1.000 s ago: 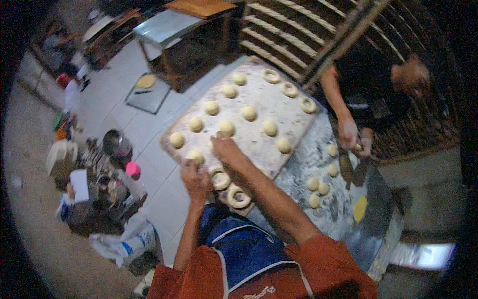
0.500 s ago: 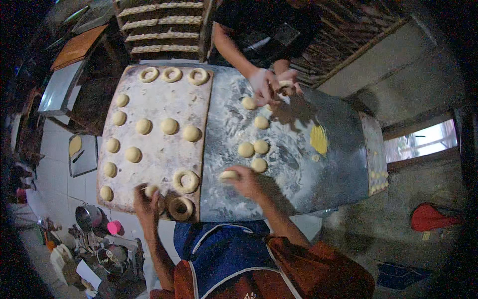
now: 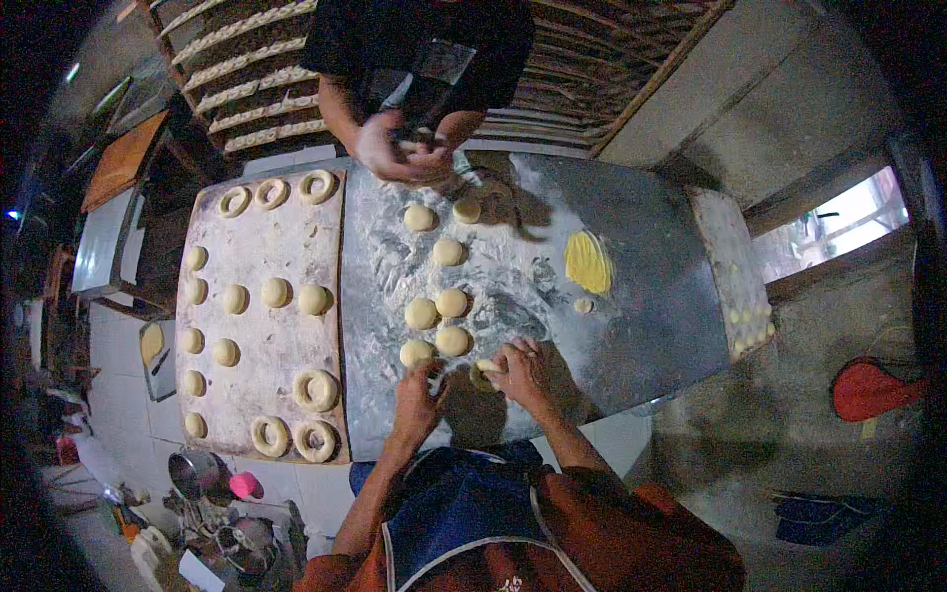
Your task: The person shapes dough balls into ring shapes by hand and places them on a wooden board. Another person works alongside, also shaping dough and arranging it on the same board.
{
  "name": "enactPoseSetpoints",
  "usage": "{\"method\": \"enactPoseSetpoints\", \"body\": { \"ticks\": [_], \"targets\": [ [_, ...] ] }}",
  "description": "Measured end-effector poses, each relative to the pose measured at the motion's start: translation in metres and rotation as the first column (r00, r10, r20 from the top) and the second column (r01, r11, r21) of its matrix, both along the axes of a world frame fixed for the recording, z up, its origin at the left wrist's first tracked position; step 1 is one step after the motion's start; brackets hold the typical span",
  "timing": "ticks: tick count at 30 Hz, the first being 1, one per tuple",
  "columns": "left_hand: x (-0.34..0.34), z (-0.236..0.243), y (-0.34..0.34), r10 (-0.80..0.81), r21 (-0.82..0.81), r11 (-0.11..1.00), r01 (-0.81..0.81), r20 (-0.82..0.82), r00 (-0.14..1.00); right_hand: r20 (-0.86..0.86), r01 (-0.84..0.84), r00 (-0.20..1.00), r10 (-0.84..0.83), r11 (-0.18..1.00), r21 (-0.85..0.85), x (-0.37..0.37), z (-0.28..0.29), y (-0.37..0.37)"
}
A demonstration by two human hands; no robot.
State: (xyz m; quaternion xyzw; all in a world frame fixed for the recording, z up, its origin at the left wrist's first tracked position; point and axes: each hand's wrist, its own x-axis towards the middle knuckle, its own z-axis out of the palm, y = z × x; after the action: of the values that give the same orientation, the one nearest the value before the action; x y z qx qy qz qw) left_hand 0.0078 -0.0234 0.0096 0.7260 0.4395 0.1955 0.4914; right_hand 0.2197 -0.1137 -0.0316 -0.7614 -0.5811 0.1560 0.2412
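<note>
"What are the hands doing?"

"The right hand (image 3: 525,373) pinches a dough piece (image 3: 486,371) between thumb and fingers, over the near part of the table (image 3: 651,306). The left hand (image 3: 420,400) is beside it, fingers bent and fairly narrow at the nearest ball (image 3: 416,352); I can't tell whether they grip it."

"What's in their way?"

"Three clustered balls (image 3: 453,341) just beyond, then three more farther off, toward the co-worker (image 3: 449,64). That person's hands (image 3: 387,150) are together at the far edge; what they hold is unclear."

"And to either side?"

"Left, a board (image 3: 258,390) bearing nine balls and six rings (image 3: 317,391), three rings at its far end and three at its near end. Right, a yellow smear (image 3: 589,262) with a small lump (image 3: 584,306) near it, and a second board (image 3: 715,232) carrying small balls."

"The surface?"

"Grey, with white flour streaked across the middle."

"The room?"

"Dim. A slatted rack (image 3: 258,84) behind the co-worker, a bright window (image 3: 856,210) on the right, a red thing (image 3: 873,388) below it. Lower left, a pot (image 3: 197,474) and a pink cup (image 3: 245,484), with pale floor tiles (image 3: 120,390) beyond."
</note>
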Motion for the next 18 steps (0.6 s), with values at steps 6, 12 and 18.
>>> {"method": "enactPoseSetpoints", "body": {
  "ticks": [6,12,18],
  "targets": [
    [0.047,-0.013,-0.042,0.158,-0.516,0.856,0.024,0.306,0.939,-0.799,0.143,0.575,-0.177,0.983,-0.115,0.005,-0.007,-0.016],
    [0.076,-0.006,-0.069,0.246,-0.380,0.916,-0.127,0.281,0.928,-0.824,-0.009,0.566,-0.005,1.000,-0.012,0.024,0.019,-0.022],
    [0.105,-0.005,-0.078,0.279,-0.396,0.911,-0.117,0.380,0.882,-0.879,-0.086,0.476,-0.029,0.993,-0.079,0.049,0.046,-0.036]
  ]
}}
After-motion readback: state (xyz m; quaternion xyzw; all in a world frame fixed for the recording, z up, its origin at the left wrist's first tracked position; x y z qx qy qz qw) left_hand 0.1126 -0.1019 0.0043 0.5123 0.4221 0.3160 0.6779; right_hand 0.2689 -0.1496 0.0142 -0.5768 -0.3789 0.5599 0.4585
